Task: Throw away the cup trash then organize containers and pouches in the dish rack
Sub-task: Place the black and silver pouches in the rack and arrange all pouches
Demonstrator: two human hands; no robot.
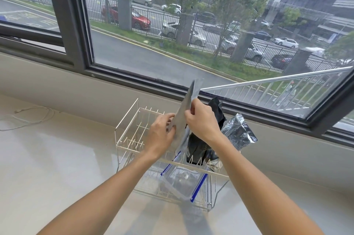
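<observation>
Above the dish rack [126,139] my left hand [162,135] and right hand [203,119] both pinch a grey pouch [183,117]; black pouch [199,144], silver pouch [237,131] and clear container [183,181] sit inside it.

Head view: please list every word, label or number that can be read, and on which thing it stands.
None can be read.
Black pouch: small white label, too blurred.
Parking bay outside the window: painted characters, not legible.
Grey pouch in both hands: no print visible.
</observation>
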